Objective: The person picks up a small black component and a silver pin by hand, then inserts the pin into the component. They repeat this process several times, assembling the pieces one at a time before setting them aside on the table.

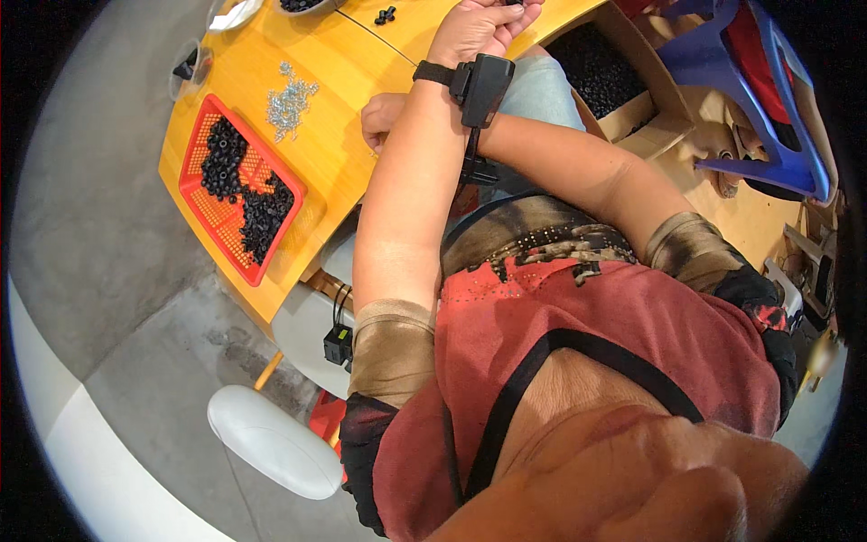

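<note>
Silvery metallic pieces point(290, 103) apparently remained unused left of the curled right hand point(381, 117), contents unclear, as the left hand point(474, 32) pinched a black piece point(514, 3).

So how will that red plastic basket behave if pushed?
The red plastic basket looks moulded, so probably fairly stiff. It's wide and shallow, so it should slide rather than tip. The loose black pieces heaped inside may shift or roll.
</note>
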`<state>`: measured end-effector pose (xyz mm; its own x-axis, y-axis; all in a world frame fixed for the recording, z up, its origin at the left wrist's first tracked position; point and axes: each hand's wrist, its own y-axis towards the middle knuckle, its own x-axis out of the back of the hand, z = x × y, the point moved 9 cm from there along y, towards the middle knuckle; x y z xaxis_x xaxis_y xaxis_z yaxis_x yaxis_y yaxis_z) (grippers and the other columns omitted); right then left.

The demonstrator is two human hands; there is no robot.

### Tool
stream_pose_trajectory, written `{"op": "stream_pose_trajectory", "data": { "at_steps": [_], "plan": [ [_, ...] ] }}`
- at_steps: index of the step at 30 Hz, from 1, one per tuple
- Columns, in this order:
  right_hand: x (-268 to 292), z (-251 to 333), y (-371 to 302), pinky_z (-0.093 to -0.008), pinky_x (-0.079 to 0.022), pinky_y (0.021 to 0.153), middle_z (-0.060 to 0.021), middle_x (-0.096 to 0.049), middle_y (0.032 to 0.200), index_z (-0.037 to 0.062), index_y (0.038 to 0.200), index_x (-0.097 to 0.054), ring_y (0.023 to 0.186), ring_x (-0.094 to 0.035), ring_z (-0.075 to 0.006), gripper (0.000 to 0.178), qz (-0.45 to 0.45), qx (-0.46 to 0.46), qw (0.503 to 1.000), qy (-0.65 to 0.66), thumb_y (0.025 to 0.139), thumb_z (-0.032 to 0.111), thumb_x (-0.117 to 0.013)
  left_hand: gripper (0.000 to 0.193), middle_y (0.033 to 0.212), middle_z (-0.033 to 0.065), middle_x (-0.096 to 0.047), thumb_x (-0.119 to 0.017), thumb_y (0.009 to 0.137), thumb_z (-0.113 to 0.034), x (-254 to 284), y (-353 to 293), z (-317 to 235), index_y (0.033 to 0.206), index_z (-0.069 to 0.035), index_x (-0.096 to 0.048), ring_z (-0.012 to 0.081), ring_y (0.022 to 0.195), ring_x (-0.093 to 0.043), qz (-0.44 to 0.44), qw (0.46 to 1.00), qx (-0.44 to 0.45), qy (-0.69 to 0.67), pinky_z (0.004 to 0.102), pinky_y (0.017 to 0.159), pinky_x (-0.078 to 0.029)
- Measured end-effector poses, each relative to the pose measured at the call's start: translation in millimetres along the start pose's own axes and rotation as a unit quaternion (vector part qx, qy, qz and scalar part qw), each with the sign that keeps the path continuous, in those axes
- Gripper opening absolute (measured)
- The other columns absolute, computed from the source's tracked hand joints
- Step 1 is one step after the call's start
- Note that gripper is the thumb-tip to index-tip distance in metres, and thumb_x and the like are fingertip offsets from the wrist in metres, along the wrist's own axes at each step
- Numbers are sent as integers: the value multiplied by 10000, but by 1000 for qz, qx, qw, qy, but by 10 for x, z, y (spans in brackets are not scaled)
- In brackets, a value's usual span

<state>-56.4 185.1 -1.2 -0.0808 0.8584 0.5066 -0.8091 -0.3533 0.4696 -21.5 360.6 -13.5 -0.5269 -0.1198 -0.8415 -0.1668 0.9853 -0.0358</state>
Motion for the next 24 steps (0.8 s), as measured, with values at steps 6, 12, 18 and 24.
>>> {"op": "stream_pose_trajectory", "data": {
  "at_steps": [6,12,18,24],
  "plan": [
    [-104,-127,-30,-361,-503,856,-68,-637,968,51,953,-637,985,-610,-261,173,42,-26,998,-26,872,192,-695,372,1230,174,-673,-470,963,141,-79,-97,-179,1291,48,-618,302,1217,-644,4,993,-38,109,396,1104,-516],
    [2,-137,-18,-368,-504,846,-77,-640,958,51,948,-643,979,-614,-267,180,-14,-42,999,-21,866,201,-700,339,1293,244,-644,-463,992,39,-149,-268,-239,1305,99,-578,355,1275,-608,7,995,1,-95,445,1149,-472],
    [153,-119,-107,-377,-505,835,-87,-643,947,51,941,-651,971,-619,-273,189,-83,-65,994,-20,859,212,-705,726,1358,317,-596,-436,1073,-532,-405,-493,-324,1333,136,-549,444,1345,-528,15,990,21,-141,527,1193,-384],
    [186,22,-209,-385,-507,824,-98,-647,935,51,935,-658,963,-624,-280,198,-144,-89,985,-16,851,222,-711,743,1376,328,-580,-434,1067,-544,-558,-558,-328,1337,140,-545,463,1358,-511,87,976,45,-197,534,1197,-371]
  ]
}}
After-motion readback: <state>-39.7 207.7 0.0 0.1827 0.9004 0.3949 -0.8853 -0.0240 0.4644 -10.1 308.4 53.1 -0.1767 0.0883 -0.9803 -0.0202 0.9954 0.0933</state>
